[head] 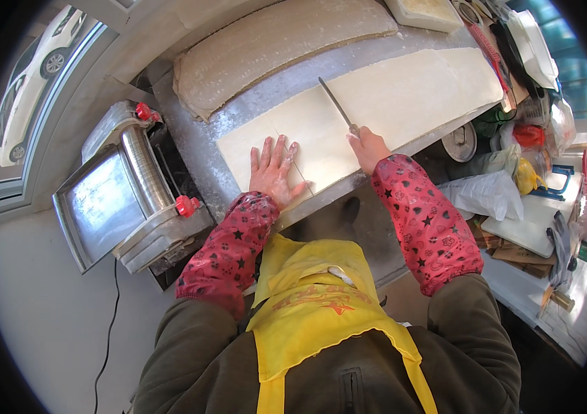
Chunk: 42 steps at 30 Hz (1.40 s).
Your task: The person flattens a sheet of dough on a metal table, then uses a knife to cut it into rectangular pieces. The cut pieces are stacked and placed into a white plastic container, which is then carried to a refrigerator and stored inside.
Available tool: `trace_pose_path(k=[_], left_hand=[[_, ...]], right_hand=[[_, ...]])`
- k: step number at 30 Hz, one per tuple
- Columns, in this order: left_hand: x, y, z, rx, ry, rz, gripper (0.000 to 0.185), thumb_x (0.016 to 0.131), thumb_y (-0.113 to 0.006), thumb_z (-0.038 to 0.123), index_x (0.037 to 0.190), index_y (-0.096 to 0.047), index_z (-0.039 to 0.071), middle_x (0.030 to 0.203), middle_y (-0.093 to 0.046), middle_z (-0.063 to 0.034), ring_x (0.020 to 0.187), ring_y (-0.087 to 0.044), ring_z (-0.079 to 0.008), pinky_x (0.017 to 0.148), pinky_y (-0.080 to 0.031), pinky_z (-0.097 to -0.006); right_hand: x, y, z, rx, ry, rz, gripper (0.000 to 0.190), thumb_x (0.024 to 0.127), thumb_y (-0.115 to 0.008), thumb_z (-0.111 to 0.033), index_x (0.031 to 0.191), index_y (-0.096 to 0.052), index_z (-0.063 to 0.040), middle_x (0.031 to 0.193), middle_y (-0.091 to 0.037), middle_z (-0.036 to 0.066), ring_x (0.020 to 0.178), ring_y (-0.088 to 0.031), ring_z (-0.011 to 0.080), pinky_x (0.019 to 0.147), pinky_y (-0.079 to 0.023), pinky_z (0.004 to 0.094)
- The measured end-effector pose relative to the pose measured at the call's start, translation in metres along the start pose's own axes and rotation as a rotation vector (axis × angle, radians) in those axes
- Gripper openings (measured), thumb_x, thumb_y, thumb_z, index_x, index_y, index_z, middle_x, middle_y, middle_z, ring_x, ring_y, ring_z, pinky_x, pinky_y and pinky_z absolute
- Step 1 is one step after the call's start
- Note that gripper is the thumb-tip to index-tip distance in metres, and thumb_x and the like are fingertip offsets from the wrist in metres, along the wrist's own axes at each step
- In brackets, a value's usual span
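Note:
A long, pale sheet of dough (402,98) lies along the near side of a floured metal worktop (205,155). My right hand (368,147) is closed around the handle of a long, narrow knife (336,102), whose blade lies across the sheet and points to its far edge. Flat on the left part of the sheet rests my left hand (274,168), empty, its fingers spread. A thin cut line runs through the dough beside and partly under that hand. Whether the blade has cut through where it lies, I cannot tell.
Behind the sheet lies a thick, beige folded cloth or dough slab (283,49). A dough sheeter with a steel roller (143,168) and red knobs stands at the left. A pale block-like container (425,13) is at the back. Bags, a round tin (459,142) and tools crowd the right side.

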State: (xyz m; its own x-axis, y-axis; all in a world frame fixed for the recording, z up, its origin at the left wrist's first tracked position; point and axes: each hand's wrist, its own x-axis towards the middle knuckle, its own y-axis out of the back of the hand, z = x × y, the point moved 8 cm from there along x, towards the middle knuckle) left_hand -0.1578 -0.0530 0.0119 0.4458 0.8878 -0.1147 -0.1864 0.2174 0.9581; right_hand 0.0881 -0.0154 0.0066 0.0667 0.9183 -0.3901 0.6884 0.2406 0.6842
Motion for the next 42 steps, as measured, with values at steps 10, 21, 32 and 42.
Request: trace_pose_path(k=[10,21,32,42], left_hand=[[0.004,0.006,0.008,-0.022,-0.03,0.009,0.092,0.085,-0.064,0.064,0.159,-0.033,0.019,0.168,-0.019,-0.0121,0.156,-0.01,-0.0375,0.124,-0.004,-0.0602],[0.02,-0.002,0.044,-0.056,-0.083,-0.03,0.091,0.083,-0.069,0.057,0.159,-0.033,0.023,0.168,-0.02,-0.0103,0.156,-0.011,-0.0385,0.125,-0.007,-0.0594],[0.017,0.003,0.046,-0.052,-0.073,-0.03,0.09,0.082,-0.071,0.054,0.158,-0.036,0.023,0.167,-0.022,-0.0107,0.155,-0.011,-0.0381,0.125,-0.007,-0.0577],[0.064,0.006,0.063,-0.025,-0.01,-0.001,0.088,0.083,-0.071,0.053,0.158,-0.035,0.023,0.166,-0.023,-0.0121,0.155,-0.014,-0.0367,0.125,-0.009,-0.0576]], right_hand=[[0.007,0.001,-0.007,-0.034,-0.018,-0.052,0.046,0.103,-0.05,-0.04,0.111,-0.058,0.005,0.102,-0.068,0.032,0.101,-0.065,0.0485,0.089,-0.05,0.0512],[-0.017,-0.003,0.012,-0.095,-0.095,-0.067,0.045,0.104,-0.049,-0.04,0.113,-0.057,0.004,0.104,-0.068,0.03,0.102,-0.065,0.0471,0.09,-0.05,0.0492],[-0.181,0.008,0.085,-0.067,-0.131,-0.09,0.038,0.103,-0.051,-0.033,0.104,-0.053,0.005,0.094,-0.065,0.035,0.096,-0.062,0.0539,0.081,-0.049,0.0566],[-0.174,0.068,0.112,0.099,-0.057,0.014,0.033,0.102,-0.056,-0.031,0.102,-0.054,0.002,0.094,-0.067,0.03,0.097,-0.062,0.0513,0.079,-0.049,0.053]])
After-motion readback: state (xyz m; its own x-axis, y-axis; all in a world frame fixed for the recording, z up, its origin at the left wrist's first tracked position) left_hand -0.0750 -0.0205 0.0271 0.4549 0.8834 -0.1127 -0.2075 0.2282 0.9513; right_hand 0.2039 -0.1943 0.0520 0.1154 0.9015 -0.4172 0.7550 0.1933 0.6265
